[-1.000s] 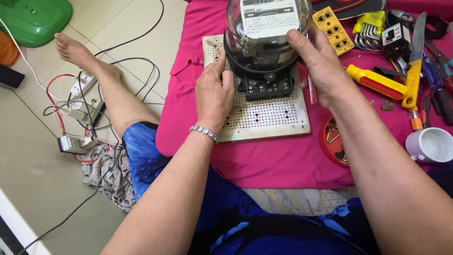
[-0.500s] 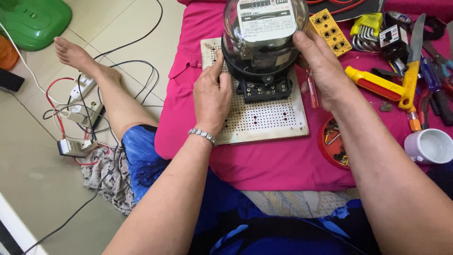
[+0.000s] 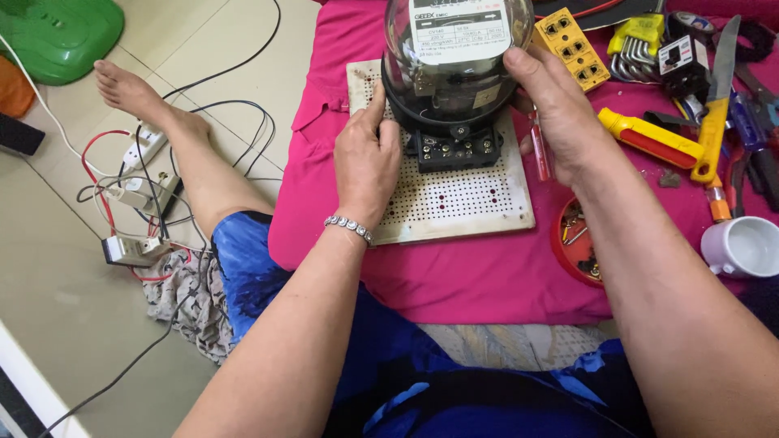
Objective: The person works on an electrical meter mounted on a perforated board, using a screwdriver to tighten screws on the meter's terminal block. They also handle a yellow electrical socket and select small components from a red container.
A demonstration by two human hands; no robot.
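The meter [image 3: 454,73] stands on the perforated board [image 3: 454,199], between both hands; tools [image 3: 706,122] lie right, a cup [image 3: 742,247] nearer.

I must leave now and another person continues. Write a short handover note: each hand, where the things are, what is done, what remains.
Left hand: rests on the perforated board, fingers against the left side of the glass-domed meter.
Right hand: grips the meter's right side.
Meter: stands on the board, on the pink cloth; its black terminal block faces the person.
Nearby: yellow-handled screwdriver, red dish of screws, white cup, all to the right.
Done: meter placed on the board.
Left: no wires show at the terminals; whether the meter is fastened cannot be told.
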